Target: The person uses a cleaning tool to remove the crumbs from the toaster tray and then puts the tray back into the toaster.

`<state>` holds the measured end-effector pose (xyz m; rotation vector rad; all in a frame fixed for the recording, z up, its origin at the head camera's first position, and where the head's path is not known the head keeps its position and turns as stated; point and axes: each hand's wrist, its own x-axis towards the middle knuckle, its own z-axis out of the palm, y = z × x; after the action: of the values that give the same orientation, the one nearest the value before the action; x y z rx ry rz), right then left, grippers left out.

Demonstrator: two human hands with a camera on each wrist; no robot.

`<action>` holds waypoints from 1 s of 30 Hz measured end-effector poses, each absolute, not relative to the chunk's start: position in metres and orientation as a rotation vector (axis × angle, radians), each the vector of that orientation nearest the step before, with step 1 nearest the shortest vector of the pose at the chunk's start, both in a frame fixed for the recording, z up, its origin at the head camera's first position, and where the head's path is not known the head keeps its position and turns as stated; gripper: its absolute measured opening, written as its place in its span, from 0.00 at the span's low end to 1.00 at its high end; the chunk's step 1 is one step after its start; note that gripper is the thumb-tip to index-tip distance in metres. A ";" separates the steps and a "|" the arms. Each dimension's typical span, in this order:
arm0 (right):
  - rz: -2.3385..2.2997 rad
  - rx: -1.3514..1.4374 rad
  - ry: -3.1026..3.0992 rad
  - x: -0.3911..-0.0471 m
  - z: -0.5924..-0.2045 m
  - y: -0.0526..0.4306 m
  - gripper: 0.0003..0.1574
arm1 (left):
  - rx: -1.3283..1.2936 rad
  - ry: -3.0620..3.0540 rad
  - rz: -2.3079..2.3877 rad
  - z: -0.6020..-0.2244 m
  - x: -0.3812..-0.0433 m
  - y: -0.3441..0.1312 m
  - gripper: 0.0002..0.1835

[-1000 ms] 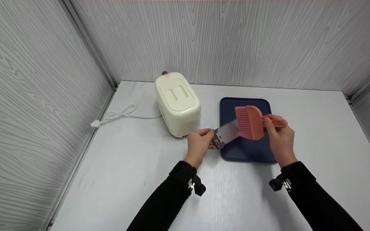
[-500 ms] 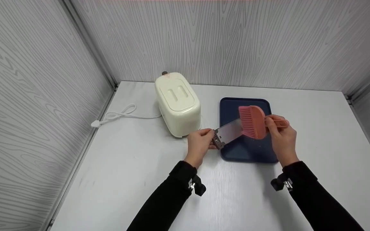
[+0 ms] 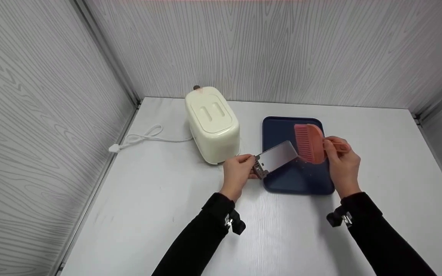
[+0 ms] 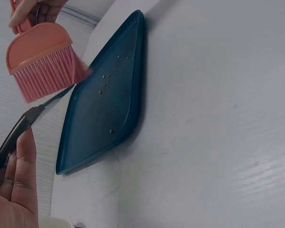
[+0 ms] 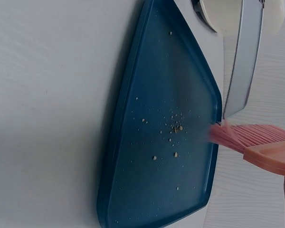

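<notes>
My left hand pinches the dark slotted end of a flat metal crumb tray, which tilts over a navy blue tray. My right hand grips the handle of a small coral-pink brush. Its bristles are just off the crumb tray's far right corner, above the blue tray. In the right wrist view the bristle tips are blurred, and pale crumbs lie scattered on the blue tray, thickest near its middle. The crumb tray's metal face looks bare in the head view.
A cream toaster, its top covered by a lid, stands left of the blue tray, near my left hand. Its white cord runs left to a plug at the table's edge. Grey wood-patterned walls enclose the back and sides.
The brush has moved right along the crumb tray and off its far end, uncovering the metal face. My left hand and the crumb tray have stayed almost still.
</notes>
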<state>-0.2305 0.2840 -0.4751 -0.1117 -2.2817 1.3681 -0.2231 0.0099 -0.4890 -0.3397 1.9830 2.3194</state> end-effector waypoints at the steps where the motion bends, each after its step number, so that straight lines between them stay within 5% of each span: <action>1: 1.363 -0.113 -2.279 -0.231 -0.475 0.285 0.24 | -0.339 1.982 2.324 -0.489 -0.223 0.010 0.12; 17: 1.330 -0.185 -2.256 -0.221 -0.469 0.312 0.21 | -0.441 1.888 2.391 -0.494 -0.222 -0.001 0.13; 30: 0.963 0.092 -2.245 -0.209 -0.489 0.364 0.20 | -0.427 1.737 2.526 -0.500 -0.219 -0.006 0.14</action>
<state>-0.2090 0.3640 -0.4895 0.0920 -2.2451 0.9630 -0.2194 -0.0055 -0.5003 -0.4269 1.7374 2.5262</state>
